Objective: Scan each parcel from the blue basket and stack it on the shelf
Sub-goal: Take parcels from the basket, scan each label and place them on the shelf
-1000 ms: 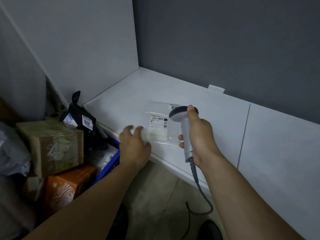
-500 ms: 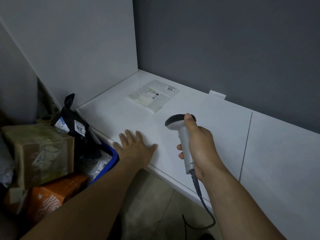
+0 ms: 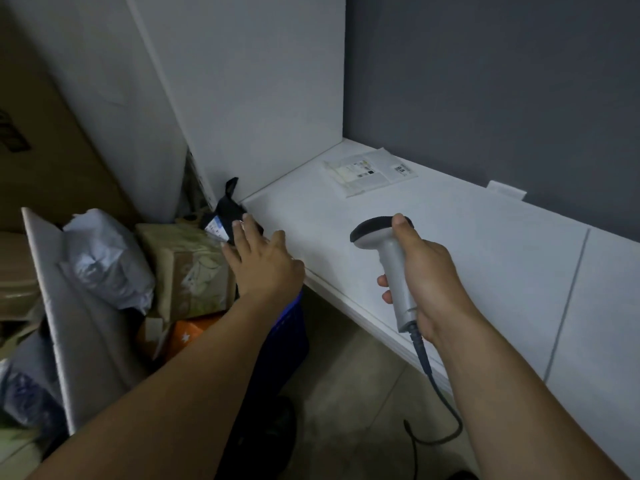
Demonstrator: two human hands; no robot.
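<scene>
Head view: we hold the scanner point(image 3: 398, 292) clenched in our right grip point(image 3: 426, 271) above the shelf point(image 3: 485, 258), ready, where a flat parcel point(image 3: 370, 171) lies near the back corner, while our left grip point(image 3: 266, 261), released, reaches for the black parcel point(image 3: 227, 216) in the basket point(image 3: 294, 327), likely next to scan.

Left hand point(image 3: 263, 265): palm down, fingers straight, slightly spread, pointing 11 o'clock; thumb splayed toward 1 o'clock. Grips nothing. Fingertips overlap black parcel point(image 3: 228, 213), contact unclear. Left forearm point(image 3: 180, 382): bare, enters frame at 7 o'clock, extended toward 1 o'clock. Right hand point(image 3: 426, 275): at 3 o'clock of left hand, well apart from it. Fist wrapped round scanner point(image 3: 393, 268) handle, thumb up on head, fingertips showing on handle's 9 o'clock side. Right forearm point(image 3: 512, 386): bare, enters at 5 o'clock, runs toward 11 o'clock.
</scene>
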